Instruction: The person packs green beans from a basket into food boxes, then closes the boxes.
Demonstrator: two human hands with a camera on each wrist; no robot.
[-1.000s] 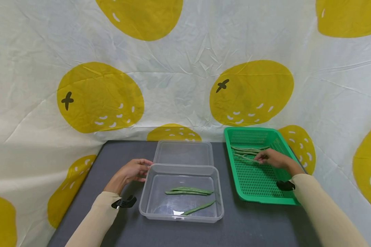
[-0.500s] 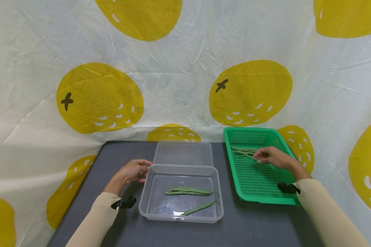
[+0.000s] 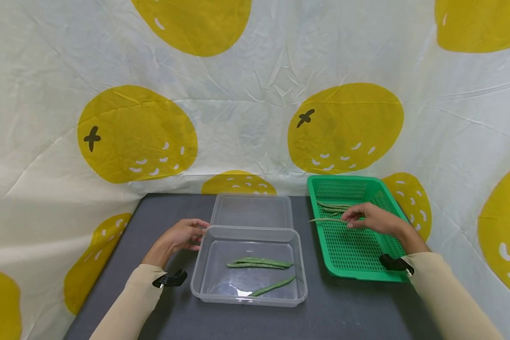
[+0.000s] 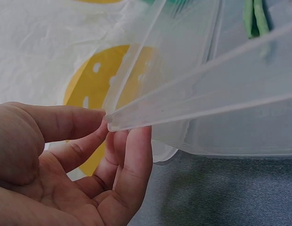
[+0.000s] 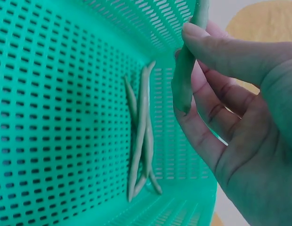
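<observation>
Over the green plastic basket [image 3: 352, 274], my right hand [image 3: 371, 219] pinches one green bean [image 5: 185, 70] between thumb and fingers; the bean's far end [image 3: 322, 219] sticks out past the basket's left rim. Several other beans [image 5: 142, 127] lie together along the basket's far side. My left hand [image 3: 184, 235] pinches the rim at the back left corner of a clear plastic box [image 3: 248, 301], as the left wrist view shows its thumb and fingertips [image 4: 96, 123] at that corner. Inside the box, a small bunch of beans [image 3: 259, 262] lies behind a single bean [image 3: 273, 286].
A clear flat lid [image 3: 252, 210] lies on the dark table [image 3: 174, 311] behind the box. The basket stands to the right of the box, with a narrow gap between them. A white cloth with yellow fruit prints [image 3: 238, 137] hangs behind the table.
My right hand has lifted one bean from the others in the basket and moved slightly left with it. The left hand and the box have stayed in place.
</observation>
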